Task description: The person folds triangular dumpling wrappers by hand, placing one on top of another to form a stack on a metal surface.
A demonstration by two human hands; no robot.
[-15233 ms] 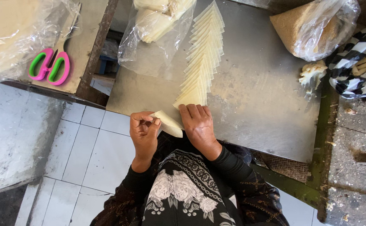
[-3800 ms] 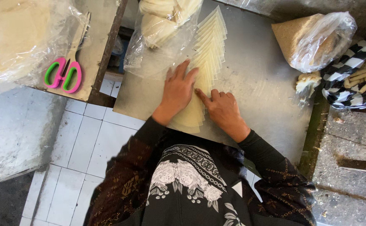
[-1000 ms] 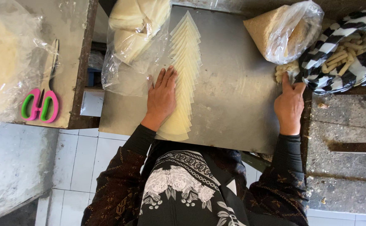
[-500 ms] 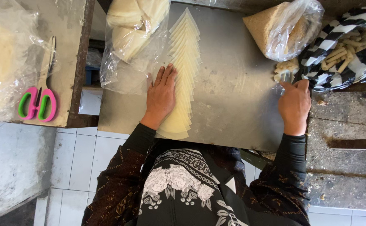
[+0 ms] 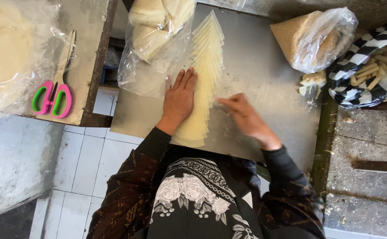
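A long overlapping row of pale, thin pastry wrappers [image 5: 204, 84] lies fanned out on the metal table [image 5: 264, 79], running from the near edge up toward the far side, each sheet offset from the one beneath so that only pointed corners show at the top. The left hand [image 5: 179, 99] rests flat and open on the lower part of that row, fingers spread, pinning it in place. The right hand [image 5: 242, 116] hovers just beside the row over bare metal; it is smeared by motion, so I cannot tell whether it is open, closed, or carrying something small. Judging from the layout, the spreading of sheets looks largely finished, while nothing has been placed on any sheet and none appears folded or rolled at this end. A white-patterned striped bag of finished sticks [image 5: 373, 71] sits at the far right, suggesting some pieces are already made; a clear bag of crumbs [image 5: 311, 40] and a small pale lump [image 5: 311, 82] lie near it. A plastic bag of more dough sheets [image 5: 156, 40] sits left of the row, its contents blurred by the film. Pink and green scissors [image 5: 52, 97] lie on a side board, apart. The count of sheets cannot be made out, and the bags are cut off by the frame.
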